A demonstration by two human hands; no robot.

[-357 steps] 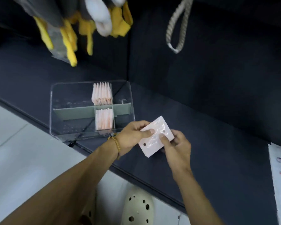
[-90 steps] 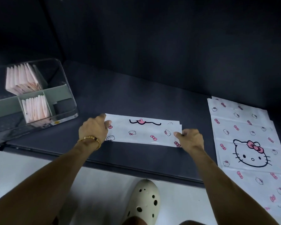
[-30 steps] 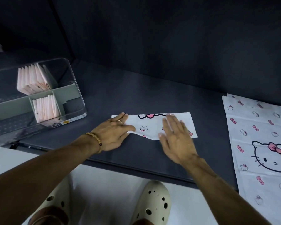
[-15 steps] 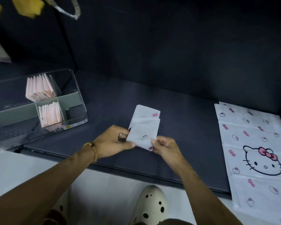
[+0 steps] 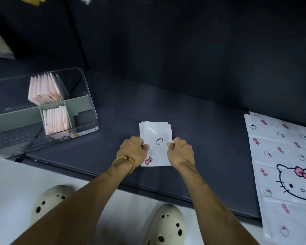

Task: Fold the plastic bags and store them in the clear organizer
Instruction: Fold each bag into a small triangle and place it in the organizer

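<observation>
My left hand (image 5: 133,150) and right hand (image 5: 179,151) pinch the nearly folded bag (image 5: 155,138). Organizer (image 5: 88,101) at ten o'clock holds two stacks; flat bags (image 5: 279,156) at three o'clock remain.

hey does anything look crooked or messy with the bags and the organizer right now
Only small things. In the clear organizer, the rear stack of pink folded bags fans out and leans instead of standing straight like the front stack. The folded bag pinched by the left hand and right hand shows slightly offset layers along its far edge.
</observation>
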